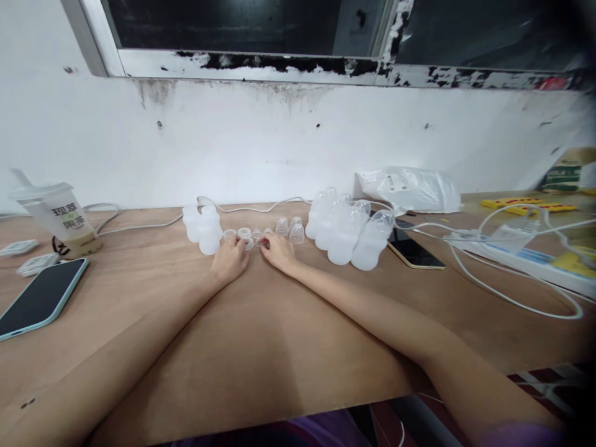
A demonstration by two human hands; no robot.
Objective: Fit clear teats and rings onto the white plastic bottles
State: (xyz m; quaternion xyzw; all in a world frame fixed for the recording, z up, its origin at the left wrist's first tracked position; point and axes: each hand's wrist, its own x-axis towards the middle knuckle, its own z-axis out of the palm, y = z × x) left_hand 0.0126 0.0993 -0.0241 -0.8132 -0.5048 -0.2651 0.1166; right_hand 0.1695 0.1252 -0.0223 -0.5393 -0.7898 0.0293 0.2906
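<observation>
My left hand rests on the wooden table, its fingers pinched on a small clear plastic cap. My right hand lies just right of it, fingertips closed on another tiny clear part. More clear caps sit in a row behind the hands. A pair of white translucent bottles stands to the left. Several more such bottles are grouped on the right.
A teal-cased phone lies at the left, near a drink cup with a straw. Another phone lies right of the bottles. A plastic bag, white cables and a power strip fill the right side.
</observation>
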